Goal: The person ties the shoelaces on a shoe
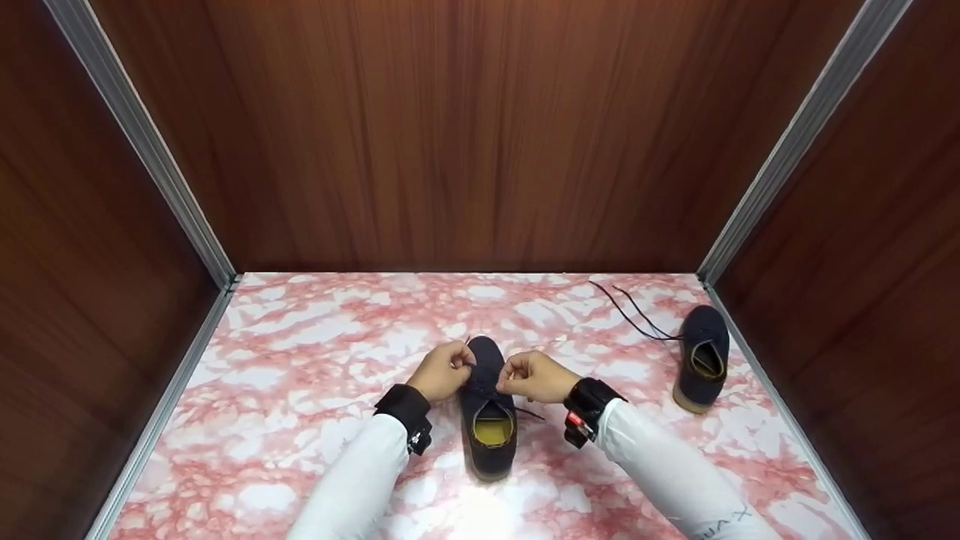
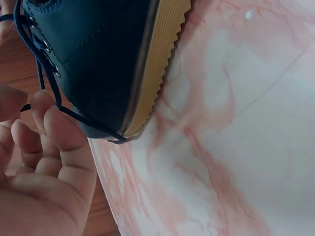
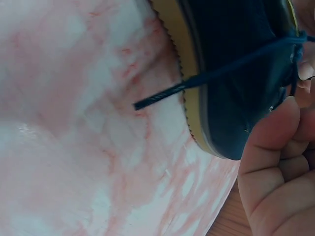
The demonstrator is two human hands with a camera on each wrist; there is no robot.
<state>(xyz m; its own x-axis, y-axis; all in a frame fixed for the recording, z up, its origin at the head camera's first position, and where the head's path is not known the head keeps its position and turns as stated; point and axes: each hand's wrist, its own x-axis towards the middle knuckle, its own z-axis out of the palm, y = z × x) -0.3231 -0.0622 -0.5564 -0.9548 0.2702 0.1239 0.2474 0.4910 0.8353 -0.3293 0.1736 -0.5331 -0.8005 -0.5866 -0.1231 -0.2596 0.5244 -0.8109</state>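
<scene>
A dark blue shoe [image 1: 489, 457] with a tan ridged sole [image 2: 158, 59] stands between the two hands, its toe pointing away from me. At its left side, my left hand [image 1: 441, 371] pinches the dark blue shoelace [image 2: 51, 83] between thumb and fingertips. One lace end hangs past the toe in the left wrist view. Opposite it, my right hand [image 1: 541, 377] pinches lace near the eyelets with thumb and forefinger; its fingertips are partly hidden. A loose lace end [image 3: 165, 94] lies across the shoe's right side and sticks out past the sole.
Another dark blue shoe [image 1: 701, 375] stands at the right, its long untied laces [image 1: 626, 311] spread leftward on the red-and-white marbled table [image 1: 315, 360]. Brown wood-grain panels [image 1: 465, 135] with grey metal corner posts [image 1: 150, 150] enclose the back and both sides.
</scene>
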